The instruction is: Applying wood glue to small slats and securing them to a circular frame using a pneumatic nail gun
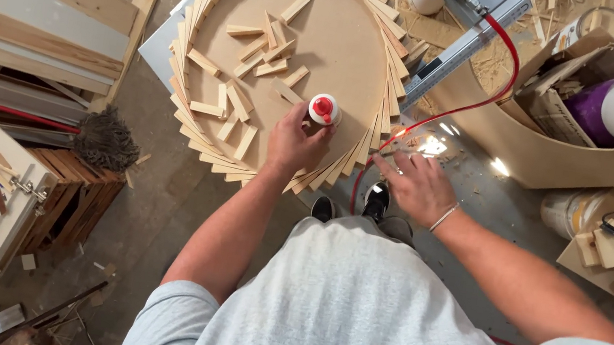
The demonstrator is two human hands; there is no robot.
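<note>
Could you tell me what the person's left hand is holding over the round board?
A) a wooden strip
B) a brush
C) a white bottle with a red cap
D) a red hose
C: the left hand grips a white bottle with a red cap above the round board; the right hand holds nothing.

Left hand (294,142) wraps the white bottle with the red cap (323,108), so the bottle's body is hidden behind the fingers and only the cap end shows, and the hand also covers part of the ring of fanned wooden slats (192,56) at the round board's (344,39) near edge. Right hand (414,183) hovers with its fingertips smeared by motion, too blurred to tell whether they touch the slats. The red hose (498,55) drops out of sight behind the right hand, and the person's shoes (376,200) are half hidden by the grey shirt (367,313).
</note>
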